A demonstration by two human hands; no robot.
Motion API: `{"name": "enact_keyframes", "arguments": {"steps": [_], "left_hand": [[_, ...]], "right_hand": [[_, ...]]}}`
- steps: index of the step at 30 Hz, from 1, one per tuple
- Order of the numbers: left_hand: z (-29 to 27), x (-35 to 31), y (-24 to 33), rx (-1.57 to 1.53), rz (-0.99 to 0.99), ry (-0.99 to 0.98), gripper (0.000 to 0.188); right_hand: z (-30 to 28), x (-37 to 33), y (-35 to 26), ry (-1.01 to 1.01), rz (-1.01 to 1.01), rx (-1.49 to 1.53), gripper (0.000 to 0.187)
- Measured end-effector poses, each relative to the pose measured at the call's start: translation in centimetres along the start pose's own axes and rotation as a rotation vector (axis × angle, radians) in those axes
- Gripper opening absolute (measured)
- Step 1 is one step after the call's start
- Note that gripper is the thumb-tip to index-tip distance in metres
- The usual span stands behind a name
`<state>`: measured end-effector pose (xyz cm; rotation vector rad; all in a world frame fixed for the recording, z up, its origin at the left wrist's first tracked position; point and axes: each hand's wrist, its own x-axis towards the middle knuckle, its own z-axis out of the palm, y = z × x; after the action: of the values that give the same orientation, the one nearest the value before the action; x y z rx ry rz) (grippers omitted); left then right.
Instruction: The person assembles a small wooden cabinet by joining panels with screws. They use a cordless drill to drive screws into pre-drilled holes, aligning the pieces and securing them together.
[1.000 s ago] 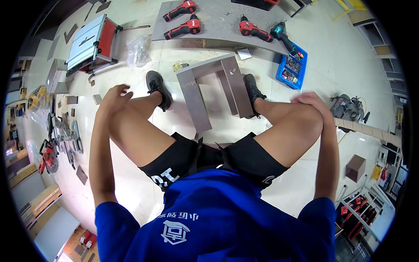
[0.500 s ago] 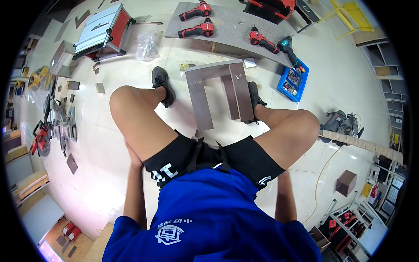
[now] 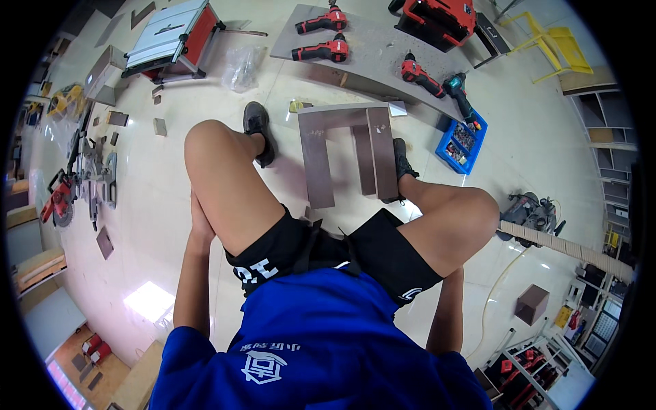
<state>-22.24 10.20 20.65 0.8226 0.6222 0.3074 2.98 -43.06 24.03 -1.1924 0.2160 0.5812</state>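
Observation:
My left hand [image 3: 200, 220] is pressed against the outer underside of my left thigh, its fingers hidden behind the leg. The right forearm [image 3: 447, 311] runs up under my right thigh, which hides that hand. Between my feet stands a grey-brown board frame [image 3: 318, 167], U-shaped from above, with two parallel side boards joined by a far crosspiece. Neither visible arm touches it. My right shoe is partly hidden behind its right side.
Beyond the frame, a low grey board [image 3: 372, 51] carries red drills [image 3: 321, 49] and a teal drill [image 3: 458, 89]. A blue tray of screws [image 3: 462, 145] sits right of it. A table saw [image 3: 171, 41], red-bladed saw [image 3: 61, 198] and hose [image 3: 567, 249] lie around.
The view has shifted slightly, so the floor items sit a little lower and to the right. My left hand has moved up along the thigh. The board frame still stands between my feet.

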Motion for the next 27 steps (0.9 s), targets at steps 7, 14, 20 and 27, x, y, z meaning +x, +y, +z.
{"name": "enact_keyframes", "arguments": {"steps": [7, 14, 20, 27], "left_hand": [[-5.9, -3.0, -9.3, 0.199, -0.179, -0.129, 0.055], [-3.7, -6.6, -9.4, 0.051, -0.211, 0.062, 0.056], [2.9, -2.7, 1.0, 0.302, 0.129, 0.295, 0.063], [6.6, 5.4, 7.7, 1.201, 0.568, 0.407, 0.054]], "right_hand": [[0.1, -3.5, 7.9, -0.130, 0.132, -0.082, 0.059], [-0.4, -4.8, 7.8, -0.166, 0.197, -0.157, 0.058], [-1.0, -1.3, -1.9, 0.036, 0.080, -0.101, 0.057], [0.1, 0.9, -6.3, 0.392, 0.005, -0.010, 0.052]]}}
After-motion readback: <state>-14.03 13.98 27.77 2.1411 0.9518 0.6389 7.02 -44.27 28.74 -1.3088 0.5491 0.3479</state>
